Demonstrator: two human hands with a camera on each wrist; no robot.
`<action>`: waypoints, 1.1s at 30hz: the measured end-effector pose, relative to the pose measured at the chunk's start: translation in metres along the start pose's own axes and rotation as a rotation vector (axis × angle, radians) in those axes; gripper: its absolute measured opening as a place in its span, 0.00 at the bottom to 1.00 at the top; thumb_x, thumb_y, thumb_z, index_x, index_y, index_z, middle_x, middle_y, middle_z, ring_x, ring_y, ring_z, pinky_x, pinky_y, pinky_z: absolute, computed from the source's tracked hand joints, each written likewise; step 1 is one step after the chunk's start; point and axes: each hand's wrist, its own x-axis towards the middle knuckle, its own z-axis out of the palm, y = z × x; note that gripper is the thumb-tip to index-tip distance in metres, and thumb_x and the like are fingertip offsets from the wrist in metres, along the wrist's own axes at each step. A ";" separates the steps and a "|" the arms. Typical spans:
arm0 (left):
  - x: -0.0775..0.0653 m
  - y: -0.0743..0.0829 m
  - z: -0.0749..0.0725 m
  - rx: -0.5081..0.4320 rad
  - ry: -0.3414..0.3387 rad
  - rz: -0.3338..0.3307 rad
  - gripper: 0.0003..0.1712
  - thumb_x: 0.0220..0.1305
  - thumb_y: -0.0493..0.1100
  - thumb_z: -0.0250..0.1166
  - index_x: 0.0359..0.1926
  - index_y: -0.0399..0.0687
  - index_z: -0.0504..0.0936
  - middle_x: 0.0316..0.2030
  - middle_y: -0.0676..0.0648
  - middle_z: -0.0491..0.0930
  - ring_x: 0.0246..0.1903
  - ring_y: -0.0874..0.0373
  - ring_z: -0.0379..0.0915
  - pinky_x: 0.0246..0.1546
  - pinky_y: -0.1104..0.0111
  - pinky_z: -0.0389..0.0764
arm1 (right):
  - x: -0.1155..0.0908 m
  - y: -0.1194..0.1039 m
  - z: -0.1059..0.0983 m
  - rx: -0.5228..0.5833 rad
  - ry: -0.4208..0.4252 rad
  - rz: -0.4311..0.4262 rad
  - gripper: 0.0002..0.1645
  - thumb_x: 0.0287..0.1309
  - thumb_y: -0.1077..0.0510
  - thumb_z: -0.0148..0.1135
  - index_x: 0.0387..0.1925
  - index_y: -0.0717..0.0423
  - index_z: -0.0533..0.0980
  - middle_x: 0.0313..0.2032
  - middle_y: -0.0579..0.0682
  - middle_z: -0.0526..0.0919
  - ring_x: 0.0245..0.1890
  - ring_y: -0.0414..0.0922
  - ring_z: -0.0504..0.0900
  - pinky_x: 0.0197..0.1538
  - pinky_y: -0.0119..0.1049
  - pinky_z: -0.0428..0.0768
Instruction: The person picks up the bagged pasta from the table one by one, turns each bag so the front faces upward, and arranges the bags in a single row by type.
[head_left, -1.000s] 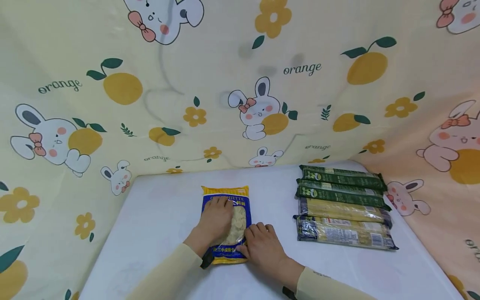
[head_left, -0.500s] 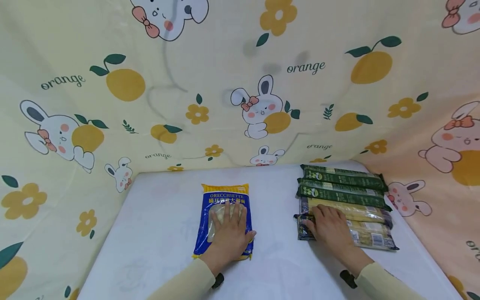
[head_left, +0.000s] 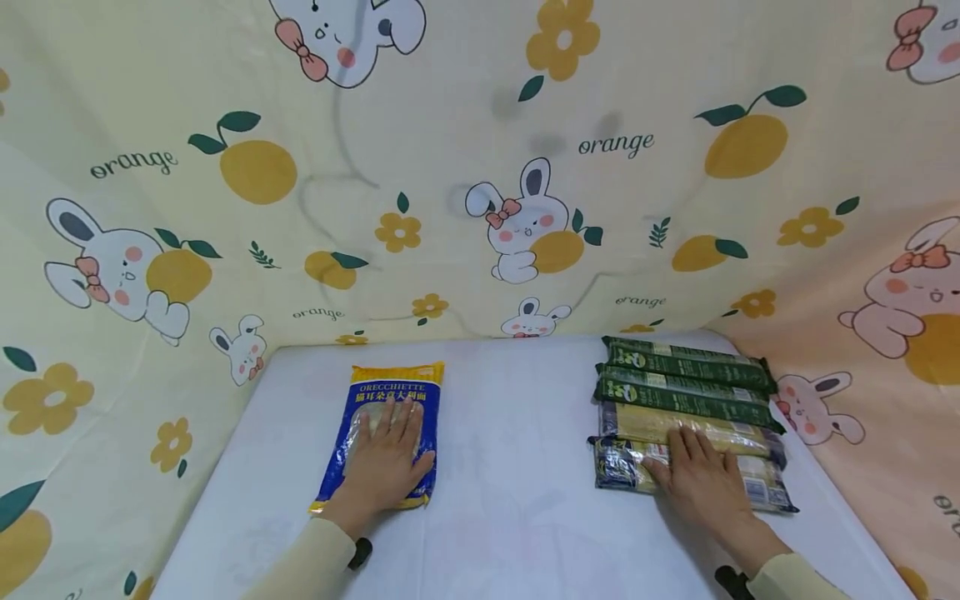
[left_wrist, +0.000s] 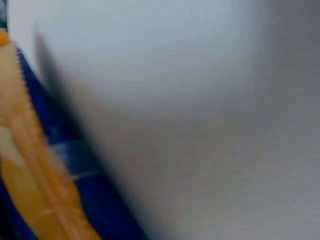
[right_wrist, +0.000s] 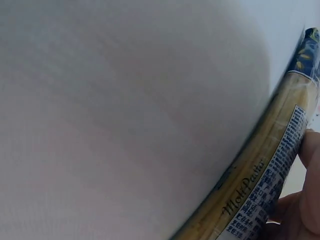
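A blue and yellow bag of orecchiette pasta [head_left: 430,408] lies flat on the left part of the white table. My left hand [head_left: 381,468] rests on it, fingers straight and spread over its clear window. One edge of this bag [left_wrist: 100,192] shows in the left wrist view. At the right, my right hand [head_left: 707,490] lies across the nearest pack of long pasta [head_left: 621,467], its fingers reaching toward the pack behind. In the right wrist view, this pasta pack [right_wrist: 260,167] shows its printed label, with part of the hand [right_wrist: 311,175] beyond it.
Behind the nearest pack lie a yellow pasta pack [head_left: 637,419] and two green packs [head_left: 675,390] [head_left: 686,360], side by side in a row. A patterned cloth [head_left: 420,125] hangs behind the white table [head_left: 510,500] and along its sides.
My right hand has left the orecchiette bag and gone right onto the long pasta packs. The left hand has flattened on the bag, and both have shifted left.
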 end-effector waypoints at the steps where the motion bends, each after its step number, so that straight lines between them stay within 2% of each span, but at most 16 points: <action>1: -0.002 -0.008 0.000 0.008 0.006 0.005 0.47 0.80 0.68 0.47 0.85 0.45 0.51 0.85 0.41 0.46 0.84 0.38 0.37 0.78 0.31 0.41 | 0.001 0.000 0.001 0.001 -0.009 0.004 0.52 0.79 0.28 0.41 0.76 0.71 0.60 0.75 0.76 0.60 0.75 0.77 0.57 0.66 0.83 0.54; 8: -0.013 -0.064 0.002 0.008 0.025 0.009 0.47 0.80 0.68 0.47 0.84 0.43 0.52 0.84 0.39 0.47 0.84 0.37 0.37 0.78 0.33 0.40 | -0.002 0.002 0.006 0.014 -0.045 0.032 0.56 0.78 0.25 0.36 0.77 0.71 0.58 0.76 0.76 0.58 0.76 0.77 0.54 0.67 0.84 0.49; 14: -0.020 -0.112 -0.004 -0.010 -0.001 -0.046 0.47 0.80 0.67 0.49 0.84 0.41 0.51 0.84 0.37 0.46 0.83 0.35 0.36 0.79 0.33 0.37 | -0.002 0.001 0.007 0.036 -0.040 0.023 0.56 0.77 0.25 0.37 0.78 0.71 0.57 0.76 0.76 0.57 0.76 0.77 0.53 0.67 0.84 0.49; 18: -0.025 -0.135 -0.012 -0.023 -0.012 -0.086 0.48 0.80 0.66 0.50 0.84 0.40 0.51 0.84 0.35 0.47 0.83 0.33 0.36 0.78 0.32 0.36 | 0.000 0.001 0.004 0.021 -0.023 0.013 0.55 0.78 0.26 0.36 0.77 0.71 0.58 0.76 0.76 0.58 0.76 0.77 0.54 0.67 0.84 0.50; 21: -0.027 -0.141 -0.016 -0.033 -0.023 -0.106 0.48 0.80 0.66 0.51 0.84 0.41 0.50 0.83 0.33 0.46 0.82 0.30 0.35 0.77 0.30 0.36 | 0.000 0.000 0.002 0.017 -0.014 0.009 0.54 0.79 0.27 0.38 0.77 0.71 0.58 0.76 0.76 0.58 0.76 0.77 0.55 0.68 0.83 0.51; 25: -0.033 -0.136 -0.014 -0.086 -0.041 -0.144 0.47 0.80 0.64 0.52 0.84 0.42 0.49 0.83 0.30 0.44 0.81 0.26 0.35 0.73 0.25 0.36 | -0.006 -0.001 -0.001 -0.008 0.001 -0.027 0.51 0.77 0.29 0.47 0.76 0.70 0.63 0.75 0.75 0.61 0.75 0.76 0.58 0.69 0.81 0.54; 27: -0.036 -0.133 -0.013 -0.106 -0.035 -0.161 0.47 0.80 0.63 0.52 0.84 0.42 0.49 0.83 0.29 0.43 0.81 0.25 0.35 0.72 0.23 0.35 | -0.011 -0.002 -0.002 -0.034 0.015 -0.062 0.48 0.76 0.31 0.51 0.74 0.67 0.67 0.75 0.74 0.63 0.75 0.75 0.60 0.70 0.79 0.57; 33: -0.037 -0.135 -0.008 -0.067 -0.010 -0.174 0.47 0.81 0.65 0.49 0.85 0.43 0.47 0.83 0.31 0.43 0.81 0.27 0.34 0.74 0.26 0.32 | -0.023 -0.001 -0.005 -0.143 0.112 -0.187 0.35 0.71 0.38 0.64 0.69 0.55 0.78 0.72 0.68 0.70 0.73 0.70 0.67 0.67 0.75 0.68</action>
